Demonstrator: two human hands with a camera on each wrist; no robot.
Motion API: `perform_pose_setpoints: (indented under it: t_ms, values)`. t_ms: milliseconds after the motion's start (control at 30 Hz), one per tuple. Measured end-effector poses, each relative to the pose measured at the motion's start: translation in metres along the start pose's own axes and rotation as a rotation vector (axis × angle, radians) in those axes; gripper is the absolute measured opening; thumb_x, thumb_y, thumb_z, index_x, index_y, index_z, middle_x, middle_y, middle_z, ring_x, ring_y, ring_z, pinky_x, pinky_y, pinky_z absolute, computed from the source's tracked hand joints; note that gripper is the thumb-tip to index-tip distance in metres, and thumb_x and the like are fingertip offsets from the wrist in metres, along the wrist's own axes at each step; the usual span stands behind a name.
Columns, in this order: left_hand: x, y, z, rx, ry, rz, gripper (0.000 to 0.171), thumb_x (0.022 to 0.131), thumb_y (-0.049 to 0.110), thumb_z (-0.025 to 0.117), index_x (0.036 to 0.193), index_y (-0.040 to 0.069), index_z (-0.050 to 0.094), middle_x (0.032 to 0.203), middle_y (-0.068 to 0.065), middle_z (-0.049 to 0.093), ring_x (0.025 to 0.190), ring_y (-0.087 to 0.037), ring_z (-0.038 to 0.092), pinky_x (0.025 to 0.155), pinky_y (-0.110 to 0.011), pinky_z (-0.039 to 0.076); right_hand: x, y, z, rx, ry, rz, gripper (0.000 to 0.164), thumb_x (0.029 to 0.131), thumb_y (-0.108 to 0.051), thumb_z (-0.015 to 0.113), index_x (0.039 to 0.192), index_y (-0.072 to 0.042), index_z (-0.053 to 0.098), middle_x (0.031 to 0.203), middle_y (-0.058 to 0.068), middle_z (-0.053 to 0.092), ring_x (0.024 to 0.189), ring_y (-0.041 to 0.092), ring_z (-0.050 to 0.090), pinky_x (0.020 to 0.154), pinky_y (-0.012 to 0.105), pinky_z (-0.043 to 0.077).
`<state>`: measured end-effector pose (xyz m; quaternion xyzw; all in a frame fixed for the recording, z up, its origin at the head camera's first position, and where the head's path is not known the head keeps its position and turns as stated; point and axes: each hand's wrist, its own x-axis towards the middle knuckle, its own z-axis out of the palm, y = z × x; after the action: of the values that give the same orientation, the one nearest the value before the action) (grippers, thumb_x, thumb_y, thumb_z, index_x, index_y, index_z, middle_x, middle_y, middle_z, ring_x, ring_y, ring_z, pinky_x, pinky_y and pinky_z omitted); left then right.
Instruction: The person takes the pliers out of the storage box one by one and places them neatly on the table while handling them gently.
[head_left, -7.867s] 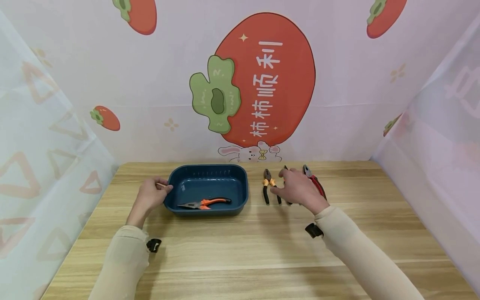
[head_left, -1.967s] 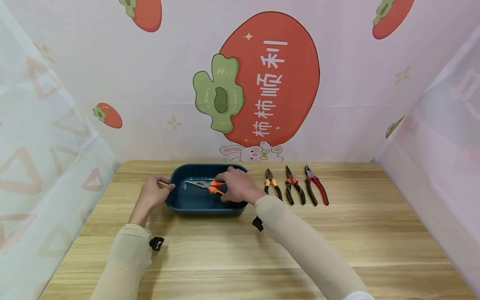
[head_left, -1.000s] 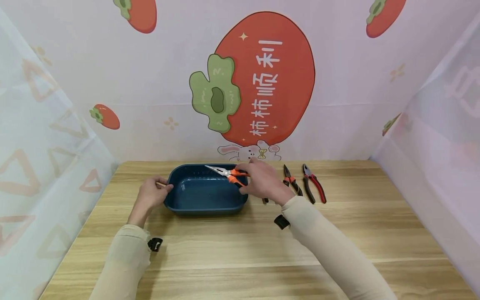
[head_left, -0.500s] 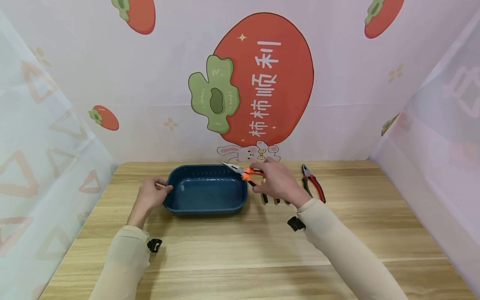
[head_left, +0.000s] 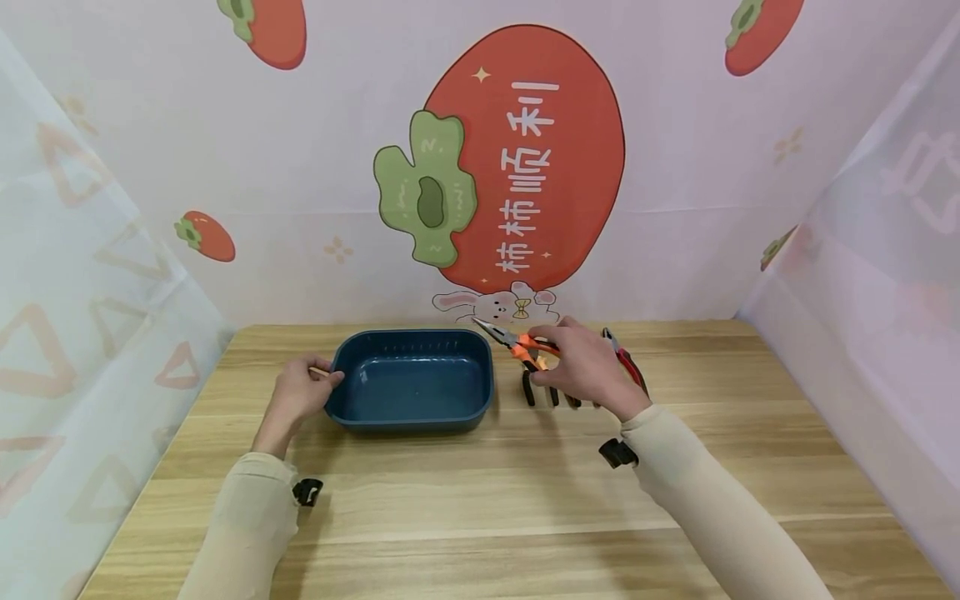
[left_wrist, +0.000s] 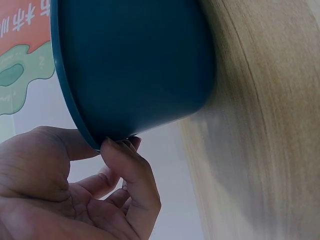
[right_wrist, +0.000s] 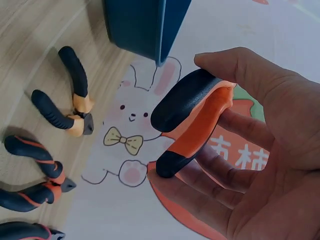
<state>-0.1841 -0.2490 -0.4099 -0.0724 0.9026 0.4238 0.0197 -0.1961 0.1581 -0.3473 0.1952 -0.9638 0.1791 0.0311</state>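
Observation:
In the head view, my left hand pinches the left rim of a dark blue rectangular tray. The left wrist view shows the thumb and fingers at the tray's rim. My right hand holds long-nose pliers with orange and black handles in the air, right of the tray. Their silver nose points up and left, and the handles are spread apart between thumb and fingers in the right wrist view. The inside of the tray is bare.
Three other pliers lie in a row right of the tray, partly behind my right hand: yellow-black pliers, pliers with orange-striped black handles, and red-black pliers. A printed cloth wall stands behind the wooden table.
The long-nose pliers lay in the tray earlier. My right hand has taken hold of them, lifted them out and moved right, over the row of pliers. My left hand has stayed at the rim.

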Motion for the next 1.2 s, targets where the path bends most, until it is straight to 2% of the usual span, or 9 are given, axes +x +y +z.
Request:
perform_pose_setpoints:
  t_ms: [333,600,867,1200]
  values:
    - [0.001,-0.001,0.001,-0.001,0.001,0.005,0.032,0.103,0.016,0.060,0.121,-0.010,0.057,0.093,-0.016,0.062,0.078,-0.024,0.059,0.062,-0.034,0.049,-0.007,0.011,-0.002,-0.012,0.032,0.013,0.059,0.078,-0.032,0.089,0.131,-0.017,0.069,0.099,0.008,0.061,0.083,0.021,0.053,0.062,0.037,0.044]
    - [0.001,0.000,0.001,-0.011,0.002,-0.001,0.030,0.102,0.016,0.061,0.120,-0.009,0.057,0.088,-0.014,0.061,0.074,-0.022,0.058,0.061,-0.034,0.048,-0.014,0.026,-0.005,0.011,0.033,0.036,0.061,0.078,-0.027,0.088,0.133,-0.010,0.066,0.103,0.010,0.062,0.083,0.022,0.052,0.061,0.035,0.043]
    - [0.001,0.000,0.000,-0.009,-0.001,-0.006,0.032,0.103,0.016,0.060,0.121,-0.010,0.057,0.091,-0.015,0.061,0.077,-0.023,0.059,0.062,-0.033,0.048,-0.021,0.041,-0.007,0.007,0.017,0.082,0.066,0.080,-0.031,0.087,0.137,-0.007,0.063,0.107,0.013,0.062,0.084,0.024,0.055,0.062,0.038,0.046]
    - [0.002,0.000,0.000,-0.006,-0.004,-0.005,0.033,0.103,0.017,0.061,0.121,-0.010,0.057,0.091,-0.016,0.062,0.077,-0.024,0.059,0.061,-0.033,0.049,-0.026,0.056,-0.010,0.009,0.035,0.082,0.060,0.080,-0.026,0.086,0.133,-0.007,0.066,0.103,0.012,0.064,0.085,0.025,0.055,0.061,0.038,0.044]
